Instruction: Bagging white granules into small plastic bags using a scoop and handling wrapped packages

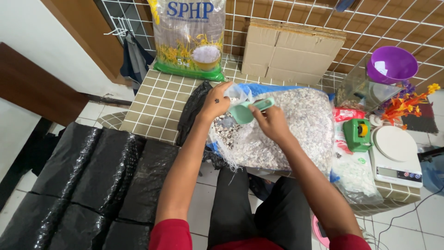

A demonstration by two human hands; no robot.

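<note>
Black plastic bags [88,185], filled and glossy, lie packed side by side across the floor at the left, the largest mass in view. Beyond them a low counter [157,106] faced in small olive tiles carries a big clear sack of pale gravel [296,134], slumped on its side with its mouth towards the left. Behind the counter a printed rice bag [189,37] stands upright against a white wire grid, with a flattened cardboard box [291,51] leaning just beside it. At the right end sit a white kitchen scale [395,155], a purple bowl [392,64], a smaller clear bag of white pebbles [354,173] and a green tape dispenser [357,134]. The left hand [215,101] pinches the sack's open plastic edge and holds it up. The right hand [273,122] is closed around the handle of a mint-green scoop [249,110], whose bowl sits at the sack's mouth, just above the gravel, between the two hands.
</note>
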